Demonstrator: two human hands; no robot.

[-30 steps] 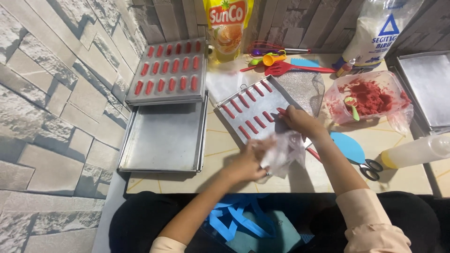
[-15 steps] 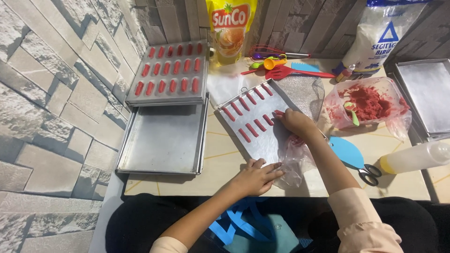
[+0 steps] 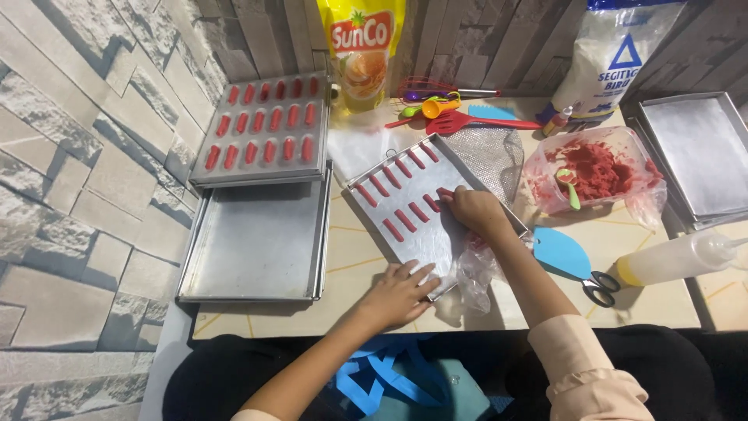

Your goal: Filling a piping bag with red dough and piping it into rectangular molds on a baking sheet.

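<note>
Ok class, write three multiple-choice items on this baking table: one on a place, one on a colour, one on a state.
1. Where does the left hand rest?
A. on the near corner of the middle tray
B. on the scissors
C. in the bowl

2. What colour are the dough sticks?
A. green
B. red
C. white

3. The tray nearest the left wall is:
A. full
B. covered
C. bare

Answers: 1 A, its fingers lie on the tray's corner; 2 B, the rows look red; 3 C, only metal shows.
</note>
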